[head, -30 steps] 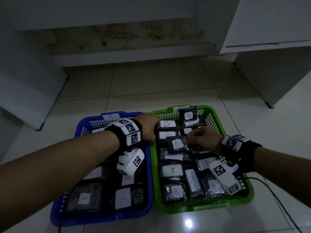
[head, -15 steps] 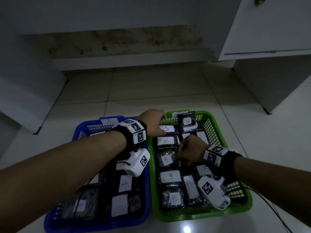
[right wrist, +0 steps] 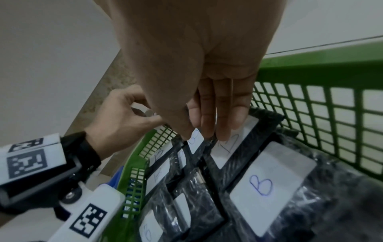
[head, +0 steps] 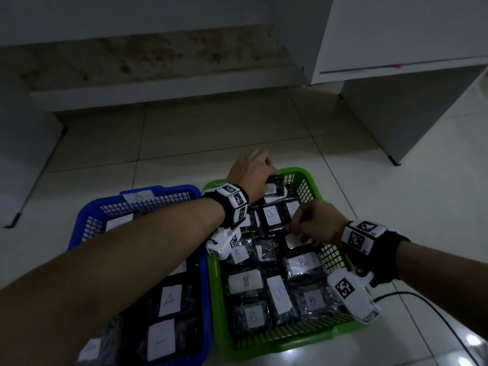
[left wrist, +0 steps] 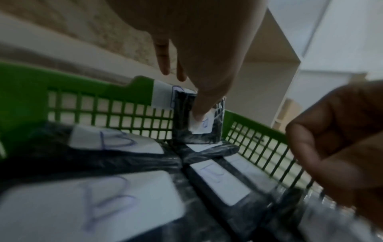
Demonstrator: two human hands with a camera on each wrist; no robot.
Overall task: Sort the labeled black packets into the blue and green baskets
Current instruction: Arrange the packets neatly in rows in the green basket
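green basket [head: 303,178]: at 3 o'clock, full of b packets.
blue basket [head: 158,192]: at 9 o'clock, a packets.
left hand [head: 250,171]: pinches upright packet [head: 276,184] at 12 o'clock.
right hand [head: 314,223]: fingers straight, pressing flat packets.
handling: likely light, slippery wrap; grip edges.
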